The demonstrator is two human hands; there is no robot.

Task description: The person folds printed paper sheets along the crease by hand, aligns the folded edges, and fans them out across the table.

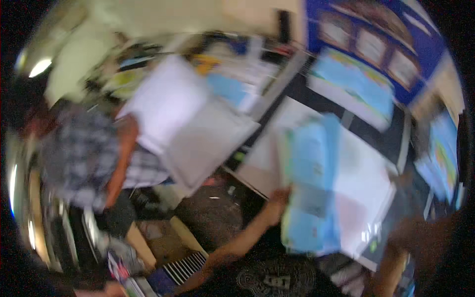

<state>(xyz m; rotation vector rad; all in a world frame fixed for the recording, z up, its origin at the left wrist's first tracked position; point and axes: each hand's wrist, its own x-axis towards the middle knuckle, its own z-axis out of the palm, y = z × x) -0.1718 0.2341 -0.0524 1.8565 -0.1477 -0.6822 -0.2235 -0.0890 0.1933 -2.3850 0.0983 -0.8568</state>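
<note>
A light blue sheaf of printed sheets or a booklet (pixel 311 168) stands out in front of me over a large white board or sheet (pixel 363 183). At its left edge my left hand (pixel 279 202) is closed on it, the forearm coming up from the lower edge. My right hand (pixel 428 242) is a large brown smear at the lower right, close to the camera. Motion hides its fingers, and I cannot tell whether it holds anything.
On the left, a person in a checked shirt (pixel 84 153) is beside a large white panel (pixel 173 99). A stack of blue printed sheets (pixel 351 86) lies on the dark table (pixel 376 133) at the back right. An open cardboard box (pixel 141 247) sits lower left.
</note>
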